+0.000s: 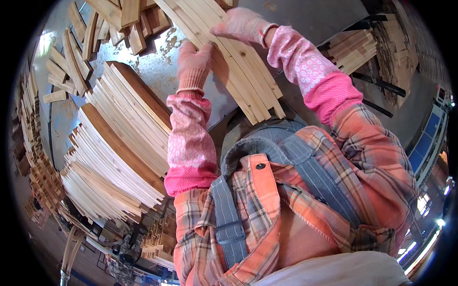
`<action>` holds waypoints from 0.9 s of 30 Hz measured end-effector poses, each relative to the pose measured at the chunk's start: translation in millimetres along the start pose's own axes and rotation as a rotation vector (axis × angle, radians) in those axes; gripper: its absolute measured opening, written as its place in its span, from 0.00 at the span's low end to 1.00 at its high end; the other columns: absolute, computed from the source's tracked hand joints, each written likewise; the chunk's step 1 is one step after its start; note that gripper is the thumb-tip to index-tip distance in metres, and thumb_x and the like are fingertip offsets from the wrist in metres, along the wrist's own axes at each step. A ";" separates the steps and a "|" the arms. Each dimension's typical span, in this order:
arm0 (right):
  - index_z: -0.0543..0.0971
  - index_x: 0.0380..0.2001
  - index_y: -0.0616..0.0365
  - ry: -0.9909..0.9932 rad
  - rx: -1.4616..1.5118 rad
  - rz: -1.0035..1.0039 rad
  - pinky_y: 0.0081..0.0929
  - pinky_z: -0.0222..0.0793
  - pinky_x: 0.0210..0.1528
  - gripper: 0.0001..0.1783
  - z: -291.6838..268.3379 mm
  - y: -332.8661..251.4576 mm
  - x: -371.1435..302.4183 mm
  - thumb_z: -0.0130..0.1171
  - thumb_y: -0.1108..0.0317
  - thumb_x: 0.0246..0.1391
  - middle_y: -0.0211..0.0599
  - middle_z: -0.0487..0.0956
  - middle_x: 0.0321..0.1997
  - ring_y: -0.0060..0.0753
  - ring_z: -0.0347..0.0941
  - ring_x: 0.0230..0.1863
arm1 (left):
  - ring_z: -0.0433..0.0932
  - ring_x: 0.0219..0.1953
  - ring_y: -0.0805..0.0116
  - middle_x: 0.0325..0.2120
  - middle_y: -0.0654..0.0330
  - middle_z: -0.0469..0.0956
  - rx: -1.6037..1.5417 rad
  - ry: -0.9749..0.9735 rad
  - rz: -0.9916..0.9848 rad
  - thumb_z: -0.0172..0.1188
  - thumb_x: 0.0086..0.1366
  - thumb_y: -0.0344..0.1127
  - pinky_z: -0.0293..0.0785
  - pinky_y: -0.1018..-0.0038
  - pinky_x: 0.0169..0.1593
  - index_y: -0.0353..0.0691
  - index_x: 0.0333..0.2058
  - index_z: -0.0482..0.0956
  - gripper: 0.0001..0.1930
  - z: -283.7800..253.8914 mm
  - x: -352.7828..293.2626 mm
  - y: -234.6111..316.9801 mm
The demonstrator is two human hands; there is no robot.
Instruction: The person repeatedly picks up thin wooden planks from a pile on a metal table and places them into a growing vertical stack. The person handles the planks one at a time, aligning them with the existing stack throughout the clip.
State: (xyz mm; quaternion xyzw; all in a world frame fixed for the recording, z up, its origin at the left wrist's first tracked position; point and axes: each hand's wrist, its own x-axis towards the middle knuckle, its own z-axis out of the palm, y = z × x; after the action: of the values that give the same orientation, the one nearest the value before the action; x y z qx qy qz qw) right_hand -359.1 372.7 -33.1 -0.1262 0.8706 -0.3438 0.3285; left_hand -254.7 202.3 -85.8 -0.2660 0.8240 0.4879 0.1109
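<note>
In front of me a row of pale wooden strips (pixel 234 64) lies side by side at a slant, the near ends uneven and close to my waist. My left hand (pixel 194 63), in a pinkish knit glove, is closed at the left edge of these strips. Further up, my right hand (pixel 244 26), gloved the same way, is bent over their right side with its thumb across the top. The fingertips of both hands are partly hidden. Under the strips is a grey metal tabletop (pixel 160 66) with worn, flaky patches.
Left of me lie long stacked strips (pixel 109 148) with darker boards (pixel 125 150) among them. Short loose wood pieces (pixel 136 31) are heaped at the far left. On the right, more wood (pixel 350 50) rests beside dark metal bars (pixel 379 83). Someone in camouflage clothing (pixel 125 252) appears at lower left.
</note>
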 end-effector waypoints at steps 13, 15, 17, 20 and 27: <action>0.81 0.53 0.63 0.270 0.417 -1.012 0.33 0.76 0.53 0.27 -104.8 -142.4 -46.1 0.70 0.57 0.54 0.44 0.87 0.44 0.34 0.83 0.46 | 0.80 0.41 0.68 0.48 0.54 0.78 -0.746 0.140 0.827 0.62 0.66 0.28 0.77 0.73 0.46 0.43 0.61 0.76 0.24 -160.6 -70.5 155.8; 0.82 0.52 0.62 0.230 0.274 -1.017 0.35 0.73 0.58 0.25 -79.1 -113.8 -18.3 0.65 0.53 0.60 0.38 0.86 0.47 0.36 0.81 0.50 | 0.79 0.43 0.70 0.49 0.57 0.80 0.101 0.525 1.184 0.60 0.70 0.29 0.76 0.76 0.49 0.39 0.61 0.77 0.21 -161.1 -40.5 107.3; 0.80 0.54 0.62 0.186 0.106 -0.751 0.36 0.72 0.60 0.25 -41.9 -67.3 -19.5 0.60 0.53 0.63 0.39 0.84 0.50 0.38 0.79 0.53 | 0.78 0.49 0.66 0.51 0.54 0.79 -0.102 0.540 0.995 0.61 0.69 0.30 0.76 0.73 0.54 0.36 0.60 0.76 0.22 -119.9 -46.9 77.2; 0.76 0.58 0.62 0.185 -0.366 -0.355 0.38 0.70 0.62 0.26 8.5 43.3 -7.4 0.51 0.54 0.67 0.42 0.80 0.55 0.41 0.76 0.58 | 0.76 0.58 0.56 0.56 0.47 0.76 -0.896 0.169 0.496 0.63 0.65 0.29 0.73 0.67 0.62 0.37 0.62 0.74 0.26 -47.1 -84.3 70.0; 0.82 0.55 0.54 0.095 -0.788 -0.228 0.43 0.68 0.67 0.21 90.2 47.7 -16.1 0.46 0.62 0.67 0.51 0.77 0.63 0.50 0.73 0.64 | 0.79 0.53 0.56 0.50 0.44 0.80 -0.169 0.311 0.165 0.64 0.61 0.34 0.73 0.64 0.60 0.30 0.61 0.72 0.29 9.4 -68.6 -73.0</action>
State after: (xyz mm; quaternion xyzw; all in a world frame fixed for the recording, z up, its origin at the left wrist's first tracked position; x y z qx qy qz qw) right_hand -287.2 368.3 -107.3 -0.3219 0.9303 -0.0239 0.1744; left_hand -158.3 205.2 -114.5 -0.2781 0.8062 0.5158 -0.0810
